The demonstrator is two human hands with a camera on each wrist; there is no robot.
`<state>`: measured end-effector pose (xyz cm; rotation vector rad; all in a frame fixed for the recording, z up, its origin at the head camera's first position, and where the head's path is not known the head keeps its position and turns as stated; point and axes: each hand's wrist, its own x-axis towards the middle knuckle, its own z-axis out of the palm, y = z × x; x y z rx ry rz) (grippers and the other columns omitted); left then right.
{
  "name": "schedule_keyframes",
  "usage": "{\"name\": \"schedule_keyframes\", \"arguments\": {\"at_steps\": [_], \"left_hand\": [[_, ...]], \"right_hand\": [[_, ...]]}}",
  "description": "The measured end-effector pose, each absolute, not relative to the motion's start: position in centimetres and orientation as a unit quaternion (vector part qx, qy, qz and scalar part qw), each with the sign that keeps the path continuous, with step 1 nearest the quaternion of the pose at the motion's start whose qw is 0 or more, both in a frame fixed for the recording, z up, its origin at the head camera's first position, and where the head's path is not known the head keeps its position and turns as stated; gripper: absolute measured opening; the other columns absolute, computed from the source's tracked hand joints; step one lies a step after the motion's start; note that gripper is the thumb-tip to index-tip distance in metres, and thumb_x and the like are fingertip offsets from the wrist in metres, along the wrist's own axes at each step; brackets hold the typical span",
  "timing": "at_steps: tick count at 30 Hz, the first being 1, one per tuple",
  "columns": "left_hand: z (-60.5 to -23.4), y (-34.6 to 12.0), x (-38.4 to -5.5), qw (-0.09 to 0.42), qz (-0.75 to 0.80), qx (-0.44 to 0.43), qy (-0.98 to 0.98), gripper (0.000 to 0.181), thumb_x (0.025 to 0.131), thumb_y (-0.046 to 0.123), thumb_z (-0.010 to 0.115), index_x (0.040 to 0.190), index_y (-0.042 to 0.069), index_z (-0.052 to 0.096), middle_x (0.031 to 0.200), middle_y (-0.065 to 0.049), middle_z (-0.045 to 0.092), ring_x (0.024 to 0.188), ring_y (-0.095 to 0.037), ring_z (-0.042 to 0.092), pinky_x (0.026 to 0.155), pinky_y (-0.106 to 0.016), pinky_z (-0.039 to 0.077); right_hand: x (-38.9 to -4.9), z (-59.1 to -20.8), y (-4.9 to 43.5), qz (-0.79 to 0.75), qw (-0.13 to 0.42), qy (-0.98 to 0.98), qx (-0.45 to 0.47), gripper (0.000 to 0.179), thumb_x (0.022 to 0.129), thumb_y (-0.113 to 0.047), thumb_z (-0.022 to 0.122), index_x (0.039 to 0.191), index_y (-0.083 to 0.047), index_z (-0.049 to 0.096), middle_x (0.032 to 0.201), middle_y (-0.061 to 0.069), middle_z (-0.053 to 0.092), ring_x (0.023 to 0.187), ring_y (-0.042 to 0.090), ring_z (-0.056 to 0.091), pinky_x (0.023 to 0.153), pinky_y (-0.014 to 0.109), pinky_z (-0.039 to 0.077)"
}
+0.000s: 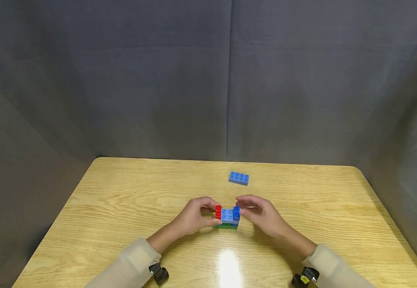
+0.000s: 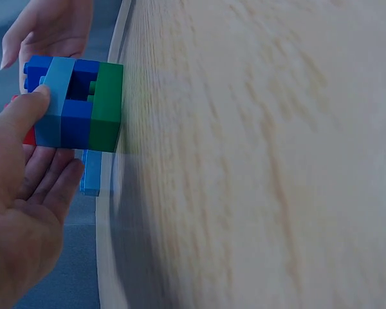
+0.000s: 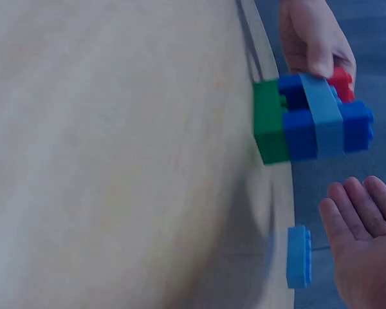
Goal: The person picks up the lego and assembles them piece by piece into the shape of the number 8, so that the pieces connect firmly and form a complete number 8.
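A small stack of toy building bricks stands on the table between the hands. It has a green brick (image 3: 268,122) at the bottom, dark blue bricks (image 2: 76,122) above, then a light blue brick (image 1: 227,215) across them. On top sit a red brick (image 1: 218,211) at the left end and a dark blue brick (image 1: 236,213) at the right. My left hand (image 1: 195,216) grips the stack's left end, thumb in front and fingers behind. Beside the right end is my right hand (image 1: 266,216); in the right wrist view its extended fingers are apart from the bricks.
Behind the stack, a loose light blue brick (image 1: 238,178) lies studs up on the wooden table (image 1: 122,188). Grey curtains (image 1: 158,88) hang at the back and on both sides. Light glares off the tabletop near the front.
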<state>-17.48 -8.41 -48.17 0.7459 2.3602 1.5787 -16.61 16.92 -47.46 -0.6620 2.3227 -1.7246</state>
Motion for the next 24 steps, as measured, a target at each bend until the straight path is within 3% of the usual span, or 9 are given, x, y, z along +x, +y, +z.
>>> {"name": "schedule_keyframes", "arguments": {"at_steps": [5, 13, 17, 20, 24], "left_hand": [[-48.2, -8.3, -17.5, 0.1, 0.534, 0.255, 0.8, 0.032, 0.074, 0.018, 0.08, 0.101, 0.013, 0.065, 0.095, 0.006, 0.063, 0.09, -0.009, 0.061, 0.083, -0.027, 0.053], [-48.3, -8.4, -17.4, 0.096, 0.532, 0.253, 0.803, 0.03, 0.074, 0.017, 0.08, 0.1, 0.013, 0.065, 0.095, 0.006, 0.063, 0.089, -0.01, 0.061, 0.083, -0.028, 0.053], [-48.4, -8.5, -17.4, 0.094, 0.534, 0.254, 0.801, 0.03, 0.073, 0.017, 0.081, 0.099, 0.014, 0.066, 0.094, 0.006, 0.064, 0.089, -0.01, 0.062, 0.083, -0.027, 0.053], [-48.5, -8.6, -17.4, 0.096, 0.538, 0.256, 0.797, 0.03, 0.073, 0.018, 0.081, 0.099, 0.014, 0.066, 0.094, 0.006, 0.064, 0.089, -0.01, 0.062, 0.083, -0.027, 0.053], [-48.6, -8.7, -17.5, 0.096, 0.542, 0.258, 0.794, 0.029, 0.074, 0.018, 0.08, 0.099, 0.014, 0.066, 0.094, 0.006, 0.064, 0.089, -0.011, 0.062, 0.083, -0.028, 0.053]], "right_hand": [[-18.3, -46.5, 17.8, -0.579, 0.031, 0.786, -0.214, 0.03, 0.094, -0.02, 0.058, 0.121, -0.007, 0.058, 0.118, 0.019, 0.059, 0.108, 0.024, 0.059, 0.089, 0.024, 0.049], [-21.5, -45.4, 18.0, -0.573, -0.007, 0.801, -0.173, 0.035, 0.089, -0.021, 0.065, 0.118, -0.002, 0.06, 0.118, 0.018, 0.059, 0.108, 0.03, 0.059, 0.086, 0.022, 0.05], [-22.4, -44.2, 17.5, -0.565, -0.016, 0.807, -0.17, 0.033, 0.088, -0.015, 0.067, 0.116, 0.0, 0.061, 0.12, 0.019, 0.059, 0.113, 0.035, 0.055, 0.096, 0.037, 0.046], [-23.5, -44.5, 17.4, -0.542, -0.022, 0.823, -0.169, 0.036, 0.087, -0.02, 0.068, 0.119, -0.004, 0.06, 0.123, 0.017, 0.058, 0.116, 0.033, 0.053, 0.101, 0.045, 0.04], [-25.4, -46.3, 17.7, -0.514, -0.015, 0.843, -0.156, 0.046, 0.085, -0.031, 0.069, 0.125, -0.01, 0.057, 0.128, 0.01, 0.056, 0.12, 0.026, 0.05, 0.103, 0.042, 0.039]]}}
